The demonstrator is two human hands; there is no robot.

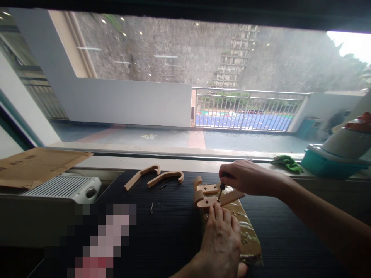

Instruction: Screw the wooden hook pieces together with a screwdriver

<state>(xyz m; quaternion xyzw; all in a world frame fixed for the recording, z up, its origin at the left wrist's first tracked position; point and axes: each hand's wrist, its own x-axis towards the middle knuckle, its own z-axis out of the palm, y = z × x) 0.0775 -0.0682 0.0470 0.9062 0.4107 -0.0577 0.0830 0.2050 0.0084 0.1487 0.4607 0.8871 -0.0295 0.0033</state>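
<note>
My right hand (233, 173) is closed around the dark handle of a screwdriver (222, 187), its shaft pointing down. The tip meets a light wooden hook (206, 202) with a hole and a curled end. Fingers of my left hand (222, 227) press down at the near edge of that hook, by the screwdriver tip. Behind it lies a second wooden hook (207, 189). Both rest on a block wrapped in shiny brown tape (249, 235). The screw under the tip is hidden.
Two loose wooden hooks (142, 176) lie at the back of the dark table (171, 235), with small screws (151, 207) nearby. At left a brown envelope (43, 164) covers a white ridged appliance (66, 187). On the windowsill are a green cloth (286, 163) and a teal box (327, 164).
</note>
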